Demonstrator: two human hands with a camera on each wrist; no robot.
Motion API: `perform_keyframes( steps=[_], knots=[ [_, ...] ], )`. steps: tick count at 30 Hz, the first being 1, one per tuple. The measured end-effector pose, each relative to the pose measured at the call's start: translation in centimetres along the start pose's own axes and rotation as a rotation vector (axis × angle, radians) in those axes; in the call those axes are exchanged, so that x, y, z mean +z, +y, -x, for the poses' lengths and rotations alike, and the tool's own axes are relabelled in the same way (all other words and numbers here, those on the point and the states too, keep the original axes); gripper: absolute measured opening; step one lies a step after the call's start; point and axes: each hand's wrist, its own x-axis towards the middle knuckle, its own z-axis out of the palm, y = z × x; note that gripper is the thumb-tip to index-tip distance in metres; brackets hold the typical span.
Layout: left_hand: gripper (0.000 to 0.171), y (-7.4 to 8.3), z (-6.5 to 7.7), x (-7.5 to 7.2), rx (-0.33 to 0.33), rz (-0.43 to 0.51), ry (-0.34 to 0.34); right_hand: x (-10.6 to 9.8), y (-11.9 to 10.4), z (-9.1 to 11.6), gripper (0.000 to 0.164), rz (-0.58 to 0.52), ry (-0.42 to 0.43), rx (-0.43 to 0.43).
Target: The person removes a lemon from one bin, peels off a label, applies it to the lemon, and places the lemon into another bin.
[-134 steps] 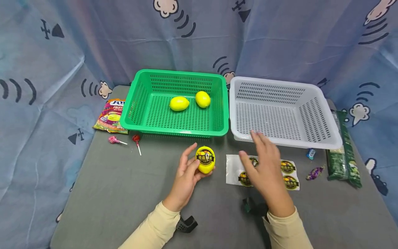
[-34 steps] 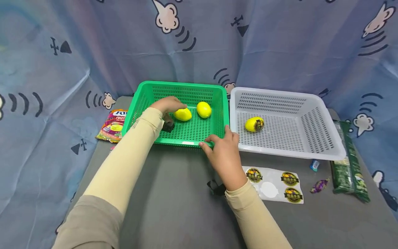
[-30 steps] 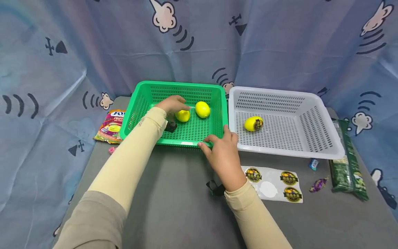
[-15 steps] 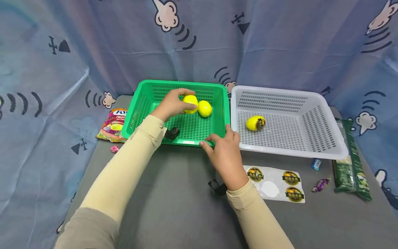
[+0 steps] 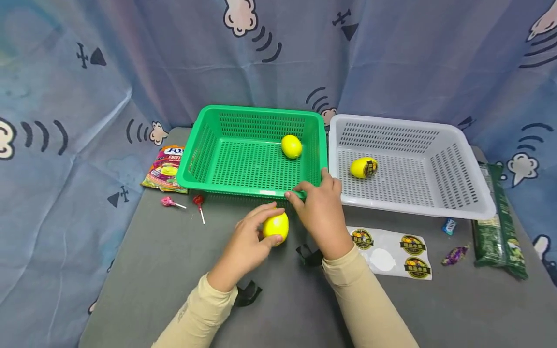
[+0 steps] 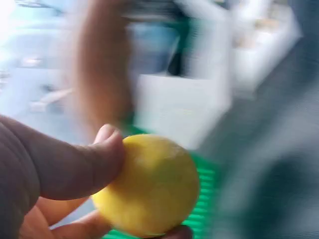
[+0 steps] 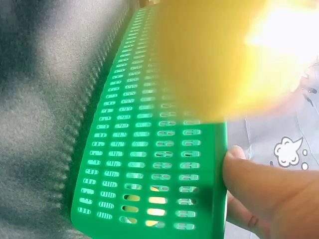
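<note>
Between the thumb and fingers of my left hand [image 5: 248, 241] is a yellow lemon [image 5: 276, 227], held in front of the green basket [image 5: 252, 187]. No sticker shows on the side of this lemon facing the head camera. My right hand [image 5: 324, 215] grips the basket's front rim near its right corner; in the right wrist view the thumb [image 7: 264, 179] lies on one side of the rim, fingers behind. A second lemon [image 5: 291, 146] lies inside the green basket. In the white basket [image 5: 417, 209] rests a lemon [image 5: 363, 167] with a black round sticker [image 5: 371, 168].
Right of my right hand lies a sheet of round stickers [image 5: 393, 251], one spot blank. Two lollipops [image 5: 168, 201] and a candy bag [image 5: 167, 169] are at left. Wrapped candies [image 5: 455, 255] and a green packet [image 5: 500, 227] lie at right. A patterned curtain [image 5: 278, 58] hangs behind.
A stickered lemon went from my left hand into the white basket. My left hand then took a lemon from the green basket and brought it toward me. My right hand moved to the green rim.
</note>
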Motion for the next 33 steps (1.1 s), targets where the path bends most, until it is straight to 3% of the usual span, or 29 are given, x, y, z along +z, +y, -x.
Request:
perform_keyframes(
  steps=[3, 6, 10, 13, 18, 21, 24, 26, 29, 33],
  knots=[
    [0.051, -2.6, -0.2, 2.3, -0.046, -0.043, -0.013, 0.0, 0.0, -0.1, 0.033, -0.005, -0.001, -0.001],
    [0.05, -3.9, -0.8, 3.6, -0.053, -0.049, -0.024, 0.0, 0.1, -0.1, 0.033, -0.015, -0.003, 0.011],
    [0.05, -4.1, -1.1, 3.7, -0.042, -0.04, -0.03, 0.0, 0.3, 0.1, 0.035, -0.039, -0.027, 0.019],
    [0.052, -4.1, -1.0, 3.6, -0.034, -0.066, -0.043, -0.4, 0.8, 0.7, 0.038, -0.131, -0.033, 0.038],
    [0.057, -3.8, -0.8, 3.2, -0.018, -0.099, -0.031, -2.6, 3.5, 3.9, 0.037, -0.382, 0.117, 0.05],
    [0.058, -3.1, -0.5, 3.2, 0.031, -0.104, 0.031, -3.6, 6.4, 6.6, 0.033, -0.418, 0.18, 0.084],
    [0.05, -2.1, 0.0, 4.2, 0.158, -0.105, 0.121, -3.6, 9.4, 9.2, 0.039, -0.403, 0.157, 0.2],
    [0.042, -1.1, 0.3, 5.5, 0.238, -0.116, 0.136, -3.2, 11.1, 10.7, 0.044, -0.388, 0.127, 0.291],
    [0.038, 0.1, 0.5, 8.0, 0.259, -0.203, 0.04, -2.3, 12.8, 12.6, 0.049, -0.375, 0.08, 0.391],
    [0.044, 1.1, 0.1, 11.5, 0.158, -0.345, -0.104, -1.0, 13.8, 14.1, 0.051, -0.303, 0.006, 0.431]
  ],
)
